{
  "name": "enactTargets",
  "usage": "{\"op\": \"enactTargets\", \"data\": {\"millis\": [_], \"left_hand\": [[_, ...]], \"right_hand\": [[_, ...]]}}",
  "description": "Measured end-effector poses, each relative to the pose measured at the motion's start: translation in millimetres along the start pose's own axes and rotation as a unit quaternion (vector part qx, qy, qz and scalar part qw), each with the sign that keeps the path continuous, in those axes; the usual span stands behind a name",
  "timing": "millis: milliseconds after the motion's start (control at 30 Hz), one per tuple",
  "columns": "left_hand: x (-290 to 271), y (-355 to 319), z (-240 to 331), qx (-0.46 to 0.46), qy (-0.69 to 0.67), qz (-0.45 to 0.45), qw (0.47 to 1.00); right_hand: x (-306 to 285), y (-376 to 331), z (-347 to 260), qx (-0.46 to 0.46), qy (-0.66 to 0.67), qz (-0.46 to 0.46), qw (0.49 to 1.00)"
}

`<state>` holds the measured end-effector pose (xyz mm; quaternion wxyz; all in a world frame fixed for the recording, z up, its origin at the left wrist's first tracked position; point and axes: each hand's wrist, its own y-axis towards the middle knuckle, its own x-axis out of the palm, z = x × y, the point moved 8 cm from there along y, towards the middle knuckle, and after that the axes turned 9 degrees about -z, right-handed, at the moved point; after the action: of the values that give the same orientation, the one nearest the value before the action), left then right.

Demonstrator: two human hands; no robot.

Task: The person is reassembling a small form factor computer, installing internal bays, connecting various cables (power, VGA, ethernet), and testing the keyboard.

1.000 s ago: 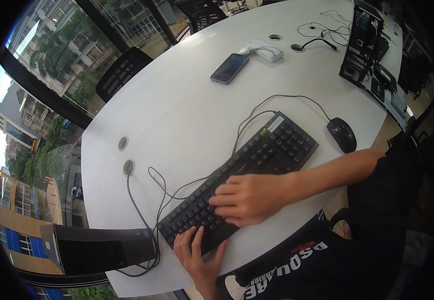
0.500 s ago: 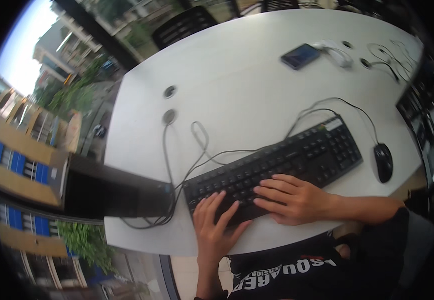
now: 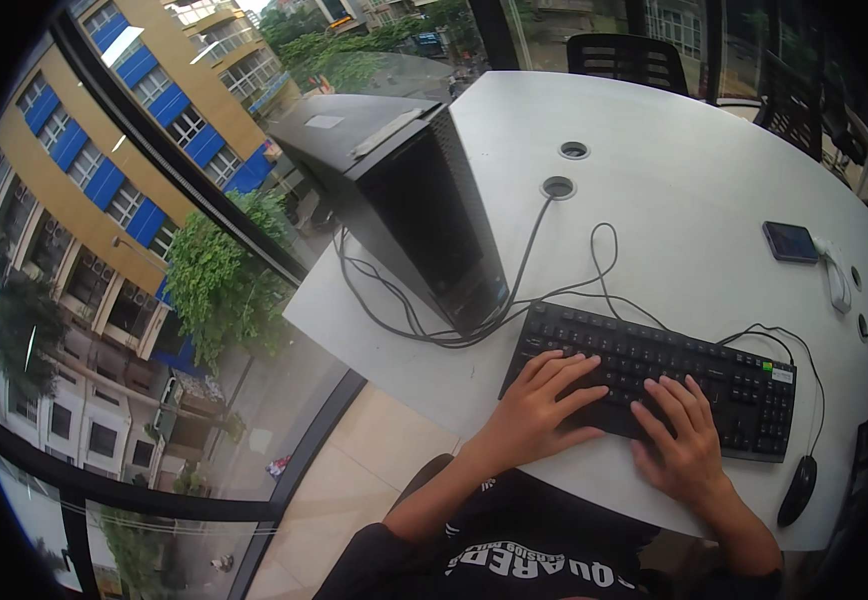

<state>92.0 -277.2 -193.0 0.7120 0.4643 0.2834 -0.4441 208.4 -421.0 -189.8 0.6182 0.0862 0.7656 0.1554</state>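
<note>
A black full-size keyboard (image 3: 754, 410) lies near the front edge of the white table. On its left part rests my left hand (image 3: 539, 408), fingers spread over the keys. My right hand (image 3: 684, 440) lies over the middle keys, its fingers stretched out and slightly bent. Neither hand holds anything. Beside the keyboard's right end sits a black wired mouse (image 3: 799, 491), apart from my right hand. Some keys are hidden under my fingers.
A black computer tower (image 3: 419, 220) stands at the table's left, with looped cables (image 3: 414, 335) around its base. A phone (image 3: 790, 242) and a white charger (image 3: 834, 275) lie at the far right. Cable holes (image 3: 558, 188) pierce the table (image 3: 674, 200). Chairs (image 3: 626, 62) stand behind it.
My view has swung left, so the table and keyboard sit farther right and more of the tower and window shows. Both hands remain on the keyboard with fingers apart.
</note>
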Motion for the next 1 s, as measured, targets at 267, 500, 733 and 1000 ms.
{"op": "enactTargets", "data": {"millis": [267,500,733,1000], "left_hand": [[3,-16,0,0.017,0.027,0.065,0.997],[-41,-97,34,0.015,0.085,0.241,0.967],[-23,-288,-46,-0.337,0.208,0.070,0.915],[27,-392,-68,-0.501,0.103,-0.128,0.850]], "right_hand": [[10,-3,-10,-0.004,0.020,-0.039,0.999],[11,-6,-1,0.059,0.016,-0.001,0.998],[9,-6,-6,0.027,-0.040,-0.019,0.999],[6,-4,-1,0.048,-0.029,-0.001,0.998]]}}
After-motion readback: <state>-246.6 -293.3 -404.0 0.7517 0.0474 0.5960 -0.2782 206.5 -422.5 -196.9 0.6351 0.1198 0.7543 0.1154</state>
